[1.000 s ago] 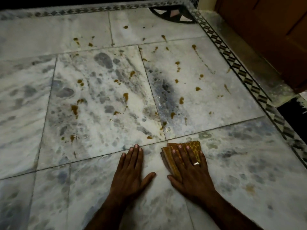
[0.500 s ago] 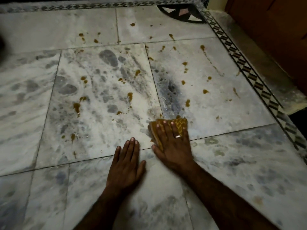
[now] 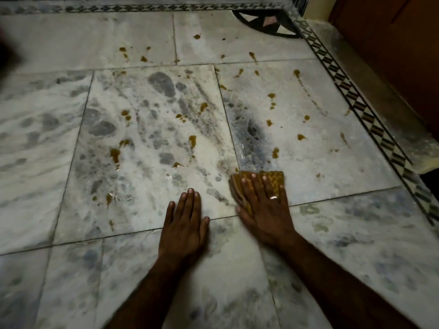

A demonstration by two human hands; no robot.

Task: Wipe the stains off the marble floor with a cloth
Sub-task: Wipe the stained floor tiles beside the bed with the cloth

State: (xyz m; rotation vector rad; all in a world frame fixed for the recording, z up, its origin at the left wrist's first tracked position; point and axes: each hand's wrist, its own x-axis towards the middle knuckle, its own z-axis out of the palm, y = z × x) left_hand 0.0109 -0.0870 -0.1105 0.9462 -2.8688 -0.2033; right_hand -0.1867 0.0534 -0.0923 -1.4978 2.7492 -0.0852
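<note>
Marble floor (image 3: 71,39): large pale slabs with grey mottling, thin dark joints between them. Light is dim.

Wooden panel (image 3: 392,55), reddish brown, rises along the far right edge.

Patterned border strip (image 3: 370,117): dark and light zigzag inlay, runs down the right side and across the top of the floor. A dark inlaid corner motif (image 3: 266,22) sits where the two runs meet.

Stains (image 3: 115,154): brown-yellow drops and short streaks, scattered over the two middle slabs and the slabs beyond them. Some look wet and glossy. One drop lies just beyond the cloth, near the dark grey patch.

Two bare forearms reach in from the bottom edge.

Left hand (image 3: 184,224): palm flat on the floor, fingers straight and together, thumb out to the side. It holds nothing. It lies across a joint between slabs.

Right hand (image 3: 263,210): just beside the left, a little further forward. Fingers straight and spread, pressing down flat on the cloth, not curled round it.

Cloth (image 3: 273,179): folded, mustard yellow with a woven pattern, lying on the floor under the right fingers, near the corner of the right middle slab. Its far edge shows past the fingertips.

Ring (image 3: 273,197): pale metal band on one right finger.
</note>
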